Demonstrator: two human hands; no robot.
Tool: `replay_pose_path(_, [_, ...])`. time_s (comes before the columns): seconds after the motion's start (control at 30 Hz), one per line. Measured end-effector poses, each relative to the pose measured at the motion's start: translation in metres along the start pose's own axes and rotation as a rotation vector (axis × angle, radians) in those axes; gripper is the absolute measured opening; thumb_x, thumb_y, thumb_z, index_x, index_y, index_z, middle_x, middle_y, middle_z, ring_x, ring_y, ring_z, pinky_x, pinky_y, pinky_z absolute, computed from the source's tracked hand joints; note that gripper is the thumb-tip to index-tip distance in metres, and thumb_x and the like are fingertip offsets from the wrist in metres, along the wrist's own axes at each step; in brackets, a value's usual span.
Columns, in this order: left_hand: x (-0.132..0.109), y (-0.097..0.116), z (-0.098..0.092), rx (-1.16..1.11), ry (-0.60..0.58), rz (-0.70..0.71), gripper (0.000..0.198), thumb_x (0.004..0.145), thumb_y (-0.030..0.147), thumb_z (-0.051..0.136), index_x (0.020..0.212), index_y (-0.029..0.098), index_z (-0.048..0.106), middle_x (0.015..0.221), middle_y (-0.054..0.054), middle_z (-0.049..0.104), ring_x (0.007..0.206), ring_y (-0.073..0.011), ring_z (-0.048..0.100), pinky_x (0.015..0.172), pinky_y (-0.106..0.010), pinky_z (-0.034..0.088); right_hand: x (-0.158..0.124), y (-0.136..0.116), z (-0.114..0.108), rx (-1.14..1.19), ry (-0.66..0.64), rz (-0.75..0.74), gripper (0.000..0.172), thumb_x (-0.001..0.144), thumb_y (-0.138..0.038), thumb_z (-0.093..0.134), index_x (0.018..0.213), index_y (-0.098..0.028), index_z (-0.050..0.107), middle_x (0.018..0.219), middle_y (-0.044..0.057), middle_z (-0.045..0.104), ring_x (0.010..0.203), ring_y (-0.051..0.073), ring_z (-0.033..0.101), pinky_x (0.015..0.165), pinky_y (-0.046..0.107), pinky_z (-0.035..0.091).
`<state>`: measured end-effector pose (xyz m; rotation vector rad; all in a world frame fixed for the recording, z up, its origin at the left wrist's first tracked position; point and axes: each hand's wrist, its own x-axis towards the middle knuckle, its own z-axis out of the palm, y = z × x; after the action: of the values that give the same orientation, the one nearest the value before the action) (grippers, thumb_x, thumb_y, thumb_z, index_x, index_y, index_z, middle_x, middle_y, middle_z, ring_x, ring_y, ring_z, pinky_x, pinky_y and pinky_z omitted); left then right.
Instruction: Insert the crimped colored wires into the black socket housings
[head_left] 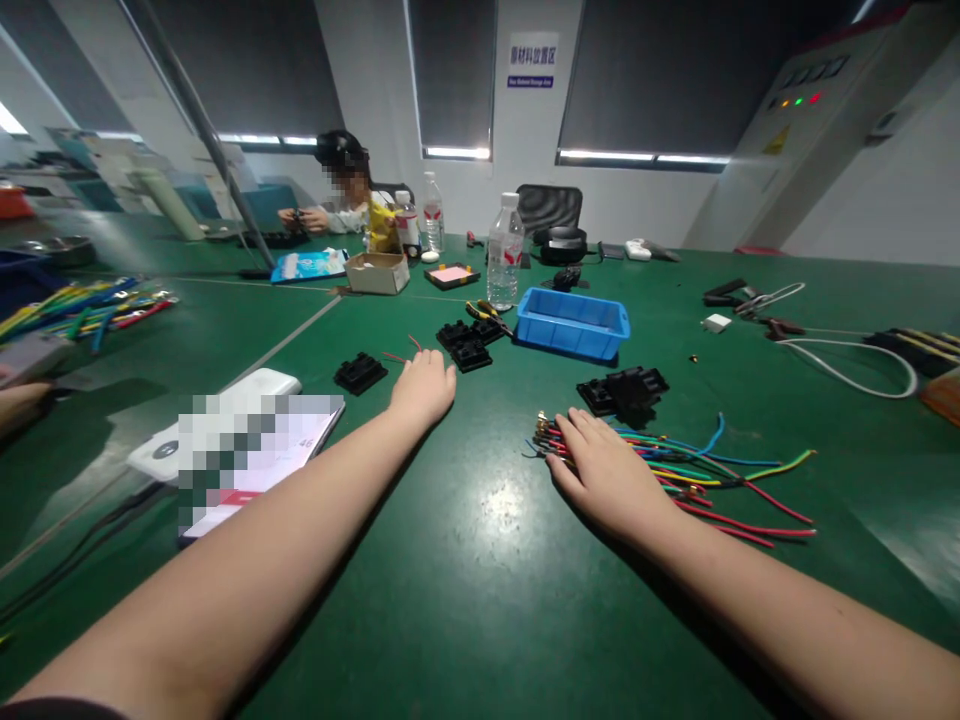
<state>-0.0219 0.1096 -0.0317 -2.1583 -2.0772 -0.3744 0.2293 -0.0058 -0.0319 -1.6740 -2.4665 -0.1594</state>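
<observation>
My left hand (426, 388) is closed, knuckles up, low over the green table. Thin red wire (394, 357) pokes out beside its fingers; the fingertips are hidden. One black plastic housing (361, 373) lies left of that hand, and a cluster of similar black housings (470, 345) is just beyond it. My right hand (600, 465) rests palm down with fingers extended across a loose bundle of coloured wires (720, 470), red, blue, green and yellow, some with brass-coloured terminals. More black housings (624, 390) lie beyond the right hand.
A blue bin (574, 325), yellow-handled pliers (487, 315) and a water bottle (505, 255) stand ahead. At left are a white power bank (161, 450) and a phone (319, 432). A white cable (855, 365) curls at right. A co-worker (352, 200) sits across the table.
</observation>
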Motion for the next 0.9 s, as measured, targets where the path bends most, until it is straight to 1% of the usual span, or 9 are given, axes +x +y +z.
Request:
replay_pose_path(0.1, [-0.050,0.008,-0.014,-0.004,-0.043,0.122,0.036,0.093,0.035,0.057,0.123,0.015,0.056,0.127,-0.011,0.058,0.113,-0.0245,0.059,0.095,-0.047,0.052,-0.001,0.002,0.003,-0.004,0.008,-0.013,0.060,0.095,-0.040,0.039,0.138,0.000,0.049,0.143,0.026,0.047,0.135,0.033,0.043,0.114,0.048,0.033])
replay_pose_path(0.17, [-0.081,0.012,-0.024,-0.015,-0.087,0.204,0.033,0.098,0.030,0.045,0.118,0.006,0.057,0.138,-0.023,0.051,0.132,-0.0308,0.048,0.108,-0.046,0.043,-0.001,0.003,0.004,-0.007,0.011,-0.023,0.059,0.095,-0.040,0.039,0.137,0.001,0.050,0.143,0.026,0.046,0.135,0.034,0.043,0.114,0.049,0.033])
replay_pose_path(0.23, [-0.105,0.016,-0.033,-0.032,-0.133,0.287,0.033,0.098,0.027,0.040,0.114,0.004,0.057,0.142,-0.028,0.046,0.136,-0.0346,0.044,0.112,-0.048,0.040,-0.001,0.003,0.006,-0.010,0.011,-0.032,0.059,0.095,-0.039,0.039,0.137,0.001,0.049,0.144,0.025,0.047,0.135,0.033,0.043,0.114,0.049,0.034])
replay_pose_path(0.3, [-0.118,0.020,-0.040,-0.057,-0.169,0.377,0.031,0.097,0.024,0.039,0.113,0.005,0.058,0.143,-0.029,0.046,0.137,-0.0359,0.042,0.113,-0.049,0.038,0.000,0.003,0.007,-0.016,0.011,-0.040,0.058,0.096,-0.039,0.038,0.138,0.000,0.049,0.144,0.023,0.047,0.135,0.032,0.044,0.114,0.049,0.035])
replay_pose_path(0.43, [-0.121,0.030,-0.045,-0.108,-0.218,0.541,0.033,0.091,0.014,0.045,0.123,0.007,0.053,0.144,-0.028,0.046,0.137,-0.0337,0.043,0.112,-0.046,0.040,0.001,0.002,0.009,-0.048,0.039,-0.055,0.055,0.097,-0.039,0.036,0.137,-0.003,0.050,0.143,0.020,0.050,0.133,0.029,0.048,0.111,0.048,0.039])
replay_pose_path(0.53, [-0.118,0.032,-0.046,-0.131,-0.245,0.619,0.034,0.091,0.008,0.041,0.123,0.009,0.053,0.142,-0.024,0.049,0.135,-0.0308,0.046,0.112,-0.044,0.042,0.002,0.002,0.010,-0.067,0.052,-0.069,0.056,0.097,-0.040,0.036,0.137,-0.003,0.049,0.143,0.020,0.050,0.132,0.028,0.049,0.111,0.048,0.040])
replay_pose_path(0.63, [-0.117,0.030,-0.048,-0.164,-0.227,0.661,0.030,0.094,0.010,0.039,0.121,0.008,0.052,0.137,-0.023,0.054,0.132,-0.0304,0.050,0.110,-0.042,0.044,0.002,0.004,0.011,-0.060,0.063,-0.083,0.057,0.097,-0.042,0.035,0.138,-0.004,0.047,0.143,0.020,0.050,0.132,0.028,0.049,0.110,0.049,0.041])
replay_pose_path(0.77, [-0.116,0.027,-0.050,-0.263,-0.190,0.648,0.025,0.097,0.026,0.045,0.111,0.010,0.056,0.124,-0.019,0.061,0.121,-0.0296,0.058,0.105,-0.042,0.048,0.002,0.005,0.011,-0.027,0.062,-0.087,0.058,0.097,-0.043,0.036,0.139,-0.006,0.046,0.144,0.019,0.048,0.133,0.028,0.048,0.111,0.050,0.040])
replay_pose_path(0.9, [-0.114,0.028,-0.050,-0.280,-0.206,0.699,0.018,0.096,0.017,0.045,0.109,0.011,0.056,0.122,-0.015,0.063,0.117,-0.0259,0.060,0.103,-0.039,0.050,0.003,0.005,0.010,-0.022,0.060,-0.090,0.058,0.097,-0.044,0.034,0.140,-0.006,0.046,0.145,0.019,0.048,0.134,0.029,0.047,0.111,0.050,0.040])
